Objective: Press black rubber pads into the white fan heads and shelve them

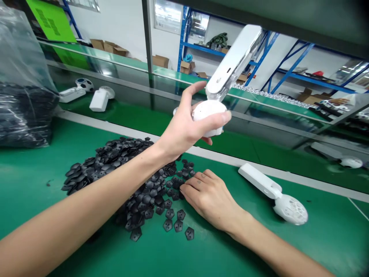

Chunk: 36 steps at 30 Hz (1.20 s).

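Note:
My left hand (190, 119) is closed around the round head of a white handheld fan (235, 57), thumb across the head, and holds it up above the bench. The fan's long body points up and to the right. Low on the bench, my right hand (211, 196) has its fingers curled together at the right edge of a heap of black pentagonal pieces (118, 161). A dark piece shows by its index fingertip; the other fingertips are hidden. Several loose pentagonal pieces (178, 225) lie face up just left of that hand. My left forearm covers part of the heap.
Another white fan (261, 184) with an openwork head lies right of my right hand. A clear bag (25, 96) of black pieces stands at the left. Beyond the pale ledge (213, 154), more white fans (99, 99) rest on a green surface. A dark upright post (147, 38) and overhead beam frame the bench.

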Each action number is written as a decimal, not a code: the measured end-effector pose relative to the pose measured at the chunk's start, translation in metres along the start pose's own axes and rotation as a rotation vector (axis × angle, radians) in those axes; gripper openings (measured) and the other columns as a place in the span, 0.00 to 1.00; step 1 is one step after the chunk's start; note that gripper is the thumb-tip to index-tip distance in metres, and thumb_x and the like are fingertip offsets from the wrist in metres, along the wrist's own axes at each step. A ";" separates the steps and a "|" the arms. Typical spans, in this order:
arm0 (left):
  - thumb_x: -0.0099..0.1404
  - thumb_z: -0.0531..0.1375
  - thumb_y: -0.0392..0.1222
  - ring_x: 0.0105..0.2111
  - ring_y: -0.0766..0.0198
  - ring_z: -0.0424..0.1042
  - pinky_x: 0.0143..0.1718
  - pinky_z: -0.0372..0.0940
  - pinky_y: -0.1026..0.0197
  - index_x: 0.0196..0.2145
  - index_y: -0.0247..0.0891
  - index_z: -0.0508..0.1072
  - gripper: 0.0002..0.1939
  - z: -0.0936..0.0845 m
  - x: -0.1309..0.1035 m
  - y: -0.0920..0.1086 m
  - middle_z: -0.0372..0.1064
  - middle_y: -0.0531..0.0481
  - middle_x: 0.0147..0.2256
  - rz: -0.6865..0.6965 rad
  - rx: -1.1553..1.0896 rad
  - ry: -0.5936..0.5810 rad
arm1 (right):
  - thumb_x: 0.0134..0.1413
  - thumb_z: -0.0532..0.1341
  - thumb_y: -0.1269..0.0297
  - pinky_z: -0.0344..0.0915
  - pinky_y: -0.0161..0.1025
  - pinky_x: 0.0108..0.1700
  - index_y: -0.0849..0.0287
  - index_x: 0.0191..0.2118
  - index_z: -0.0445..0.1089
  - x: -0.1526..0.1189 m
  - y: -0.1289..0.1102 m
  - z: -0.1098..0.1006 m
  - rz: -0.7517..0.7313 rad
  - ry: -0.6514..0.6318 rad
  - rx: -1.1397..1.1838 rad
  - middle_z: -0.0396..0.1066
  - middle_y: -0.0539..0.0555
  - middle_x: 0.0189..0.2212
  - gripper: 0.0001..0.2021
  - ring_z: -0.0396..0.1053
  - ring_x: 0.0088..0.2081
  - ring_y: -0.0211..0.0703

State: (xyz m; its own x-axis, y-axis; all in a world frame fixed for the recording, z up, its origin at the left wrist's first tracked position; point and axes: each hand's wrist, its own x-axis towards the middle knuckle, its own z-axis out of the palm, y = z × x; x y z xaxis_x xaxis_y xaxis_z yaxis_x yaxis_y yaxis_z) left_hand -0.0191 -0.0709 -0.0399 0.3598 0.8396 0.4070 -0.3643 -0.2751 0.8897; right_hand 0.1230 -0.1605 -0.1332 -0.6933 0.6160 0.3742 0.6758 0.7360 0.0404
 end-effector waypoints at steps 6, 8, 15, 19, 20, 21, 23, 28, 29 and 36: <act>0.58 0.74 0.44 0.33 0.58 0.76 0.22 0.69 0.63 0.50 0.39 0.72 0.25 -0.003 0.005 0.002 0.74 0.47 0.39 -0.078 -0.063 0.090 | 0.72 0.63 0.70 0.72 0.41 0.45 0.58 0.50 0.79 -0.001 0.027 -0.022 0.243 0.124 0.424 0.84 0.54 0.44 0.08 0.81 0.42 0.47; 0.58 0.74 0.46 0.32 0.59 0.75 0.22 0.69 0.62 0.49 0.40 0.74 0.24 -0.005 0.006 0.001 0.74 0.48 0.39 -0.089 -0.070 0.117 | 0.71 0.63 0.72 0.74 0.42 0.45 0.58 0.56 0.78 -0.001 0.037 -0.030 0.320 0.121 0.423 0.84 0.56 0.44 0.12 0.82 0.43 0.49; 0.61 0.74 0.47 0.35 0.61 0.73 0.22 0.71 0.65 0.53 0.38 0.73 0.26 -0.006 0.003 -0.005 0.75 0.45 0.46 -0.129 -0.054 0.158 | 0.68 0.62 0.78 0.73 0.46 0.49 0.59 0.50 0.82 -0.001 0.054 -0.025 0.529 -0.107 0.380 0.83 0.59 0.44 0.13 0.81 0.46 0.54; 0.62 0.74 0.53 0.33 0.60 0.74 0.20 0.71 0.65 0.49 0.38 0.73 0.25 -0.007 0.005 -0.009 0.74 0.46 0.40 -0.130 -0.070 0.190 | 0.65 0.65 0.78 0.74 0.45 0.46 0.59 0.43 0.82 -0.002 0.060 -0.019 0.604 -0.042 0.451 0.84 0.56 0.37 0.10 0.83 0.40 0.52; 0.63 0.72 0.56 0.31 0.59 0.74 0.18 0.70 0.64 0.48 0.38 0.73 0.25 -0.008 0.005 -0.011 0.74 0.46 0.39 -0.125 -0.074 0.209 | 0.65 0.66 0.77 0.74 0.42 0.44 0.59 0.41 0.82 -0.002 0.062 -0.019 0.624 -0.010 0.482 0.84 0.54 0.34 0.08 0.83 0.37 0.49; 0.65 0.70 0.59 0.29 0.59 0.74 0.16 0.69 0.64 0.48 0.37 0.73 0.25 -0.008 0.005 -0.013 0.73 0.45 0.37 -0.117 -0.073 0.231 | 0.65 0.66 0.76 0.74 0.39 0.41 0.58 0.39 0.82 -0.001 0.064 -0.021 0.643 0.026 0.515 0.83 0.52 0.31 0.07 0.82 0.34 0.46; 0.68 0.67 0.62 0.25 0.60 0.71 0.13 0.67 0.63 0.49 0.36 0.74 0.26 -0.008 0.004 -0.018 0.74 0.45 0.35 -0.085 -0.047 0.268 | 0.67 0.66 0.73 0.73 0.35 0.38 0.58 0.37 0.81 0.001 0.066 -0.029 0.679 0.115 0.573 0.83 0.50 0.30 0.07 0.82 0.31 0.41; 0.71 0.64 0.64 0.22 0.62 0.69 0.16 0.66 0.61 0.47 0.39 0.76 0.24 -0.006 -0.009 -0.032 0.76 0.47 0.32 0.231 0.215 0.293 | 0.61 0.72 0.62 0.71 0.31 0.28 0.58 0.34 0.79 0.008 0.056 -0.063 0.725 0.503 0.955 0.81 0.50 0.26 0.07 0.82 0.29 0.42; 0.73 0.63 0.63 0.24 0.61 0.72 0.19 0.68 0.61 0.48 0.40 0.76 0.23 -0.004 -0.012 -0.034 0.76 0.47 0.32 0.304 0.298 0.293 | 0.59 0.74 0.60 0.71 0.31 0.28 0.58 0.33 0.78 0.010 0.052 -0.069 0.725 0.551 1.063 0.80 0.51 0.25 0.09 0.82 0.29 0.43; 0.77 0.60 0.57 0.39 0.54 0.80 0.33 0.72 0.54 0.58 0.42 0.74 0.20 0.001 -0.025 -0.043 0.77 0.45 0.44 0.584 0.528 0.285 | 0.46 0.80 0.53 0.71 0.29 0.23 0.59 0.31 0.72 0.023 0.028 -0.075 0.711 0.541 1.583 0.76 0.48 0.24 0.21 0.76 0.25 0.37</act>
State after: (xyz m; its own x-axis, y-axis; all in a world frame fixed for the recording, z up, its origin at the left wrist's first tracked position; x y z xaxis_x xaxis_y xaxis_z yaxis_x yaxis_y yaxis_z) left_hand -0.0118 -0.0803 -0.0886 -0.0187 0.5607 0.8278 0.0507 -0.8264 0.5608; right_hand 0.1448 -0.1471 -0.0544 -0.0440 0.9853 0.1648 -0.2989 0.1445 -0.9433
